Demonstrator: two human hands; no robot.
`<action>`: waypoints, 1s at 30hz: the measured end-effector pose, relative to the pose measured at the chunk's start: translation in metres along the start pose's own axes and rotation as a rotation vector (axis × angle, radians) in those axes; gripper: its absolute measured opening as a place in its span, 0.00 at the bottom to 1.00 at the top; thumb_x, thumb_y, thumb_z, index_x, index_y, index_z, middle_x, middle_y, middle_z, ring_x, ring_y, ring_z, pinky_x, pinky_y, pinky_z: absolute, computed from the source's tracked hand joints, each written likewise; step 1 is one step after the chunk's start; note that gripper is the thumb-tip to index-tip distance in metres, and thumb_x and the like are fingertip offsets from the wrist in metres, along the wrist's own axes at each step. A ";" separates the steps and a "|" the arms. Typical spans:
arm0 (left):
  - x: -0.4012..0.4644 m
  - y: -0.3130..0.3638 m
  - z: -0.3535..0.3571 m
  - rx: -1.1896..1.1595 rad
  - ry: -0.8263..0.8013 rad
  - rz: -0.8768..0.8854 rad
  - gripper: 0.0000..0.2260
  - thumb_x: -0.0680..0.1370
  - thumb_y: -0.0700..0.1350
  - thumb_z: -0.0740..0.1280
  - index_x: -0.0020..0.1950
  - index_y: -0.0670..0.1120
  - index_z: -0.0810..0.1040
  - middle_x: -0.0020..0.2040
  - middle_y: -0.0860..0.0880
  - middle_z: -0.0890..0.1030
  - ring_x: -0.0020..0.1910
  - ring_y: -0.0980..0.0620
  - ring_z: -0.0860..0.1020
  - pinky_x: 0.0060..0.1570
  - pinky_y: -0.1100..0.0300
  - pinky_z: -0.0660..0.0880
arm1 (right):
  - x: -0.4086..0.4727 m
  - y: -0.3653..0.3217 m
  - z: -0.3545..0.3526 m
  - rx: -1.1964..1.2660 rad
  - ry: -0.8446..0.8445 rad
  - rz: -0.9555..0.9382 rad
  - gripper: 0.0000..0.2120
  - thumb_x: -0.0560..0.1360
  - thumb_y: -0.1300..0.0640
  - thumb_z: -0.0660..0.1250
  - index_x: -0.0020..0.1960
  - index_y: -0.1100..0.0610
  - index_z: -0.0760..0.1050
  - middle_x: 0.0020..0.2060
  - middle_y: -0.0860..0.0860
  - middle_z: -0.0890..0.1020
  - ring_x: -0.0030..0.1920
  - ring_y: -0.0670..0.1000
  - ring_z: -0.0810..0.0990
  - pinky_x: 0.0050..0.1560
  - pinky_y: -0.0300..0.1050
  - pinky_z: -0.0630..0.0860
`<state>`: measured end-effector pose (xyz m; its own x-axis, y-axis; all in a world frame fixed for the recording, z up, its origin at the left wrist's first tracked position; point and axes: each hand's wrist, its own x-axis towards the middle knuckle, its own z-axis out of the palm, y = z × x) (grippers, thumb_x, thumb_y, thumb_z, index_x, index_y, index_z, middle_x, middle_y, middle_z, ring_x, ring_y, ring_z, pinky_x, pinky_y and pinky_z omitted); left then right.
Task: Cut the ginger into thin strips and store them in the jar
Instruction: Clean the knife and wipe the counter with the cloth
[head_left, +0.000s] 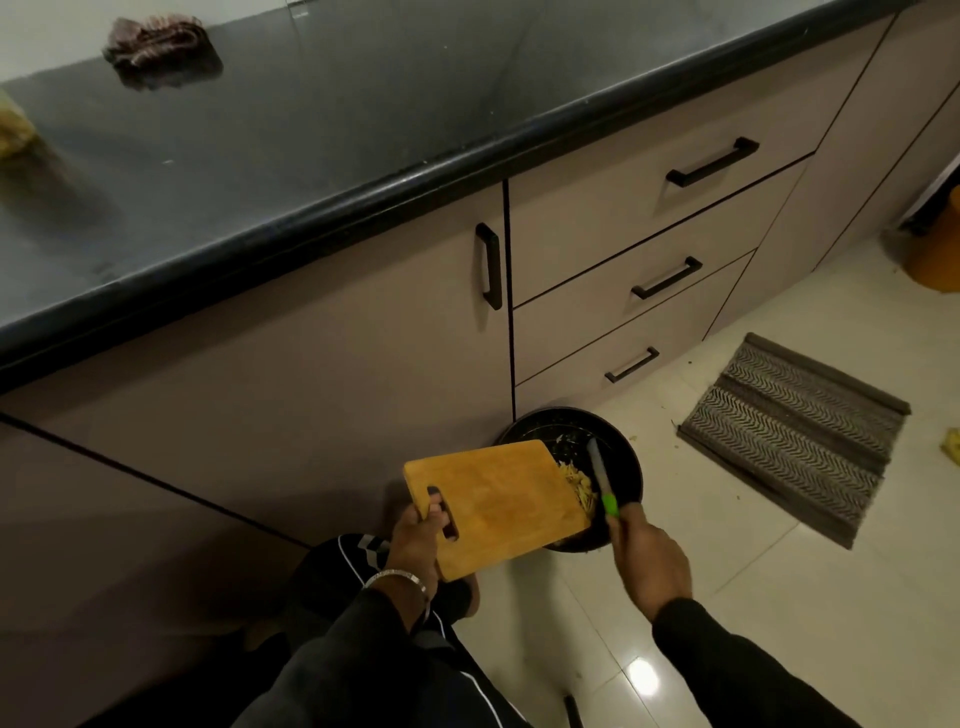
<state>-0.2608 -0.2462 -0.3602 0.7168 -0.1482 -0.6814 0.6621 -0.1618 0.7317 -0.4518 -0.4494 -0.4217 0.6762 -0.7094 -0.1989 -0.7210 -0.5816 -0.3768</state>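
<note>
The kitchen has a pale tiled floor (727, 597) and a long dark counter (260, 156) running above brown cupboards (311, 338) with black handles. A grey striped mat (795, 441) lies on the floor, well apart to the right. A crumpled cloth (156, 49) sits far back on the counter.

Down on the floor, close against the cupboards, stands a round black bin (626, 457). It looks like a place for scraps, not the jar. No jar shows anywhere in this view.

The person holds a wooden board (498, 504) over the bin. It is tipped so its far edge hangs lower, inside the bin's rim. That tilt likely helps the bits slide off.

The left hand (418, 540) grips the board by its handle end, with fingers poking through the hole. This keeps the board steady while it leans.

The right hand (649, 561) is curled around the green handle of a knife (601, 480). The blade lies along the board's low edge, likely to push the bits off.

Pale yellow ginger bits (579, 486) sit right at that low edge, just over the bin. They are too small to tell if they are peels or good strips. If they are strips, they may be going to the wrong place.
</note>
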 end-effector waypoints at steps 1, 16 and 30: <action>-0.002 0.001 0.003 -0.009 -0.003 -0.013 0.13 0.84 0.42 0.60 0.69 0.42 0.72 0.62 0.38 0.78 0.61 0.36 0.77 0.61 0.35 0.73 | -0.002 -0.007 -0.001 -0.027 -0.013 -0.084 0.11 0.84 0.45 0.54 0.57 0.52 0.67 0.34 0.47 0.75 0.29 0.46 0.71 0.27 0.37 0.61; -0.099 0.071 -0.010 -0.058 -0.198 0.065 0.10 0.84 0.44 0.62 0.63 0.45 0.77 0.57 0.42 0.84 0.56 0.41 0.82 0.58 0.39 0.78 | -0.015 -0.051 -0.080 0.147 0.277 -0.440 0.03 0.80 0.51 0.65 0.49 0.49 0.75 0.40 0.44 0.76 0.39 0.46 0.73 0.35 0.42 0.74; -0.297 0.222 -0.084 -0.071 -0.223 0.426 0.12 0.85 0.45 0.59 0.57 0.44 0.82 0.49 0.44 0.86 0.49 0.45 0.85 0.51 0.48 0.80 | -0.064 -0.196 -0.302 0.269 0.512 -0.994 0.12 0.79 0.45 0.59 0.52 0.47 0.79 0.47 0.36 0.76 0.47 0.43 0.76 0.49 0.38 0.70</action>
<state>-0.3081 -0.1561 0.0063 0.8682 -0.3933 -0.3026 0.3387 0.0242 0.9406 -0.3996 -0.4103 -0.0614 0.7427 -0.0991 0.6622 0.1937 -0.9149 -0.3541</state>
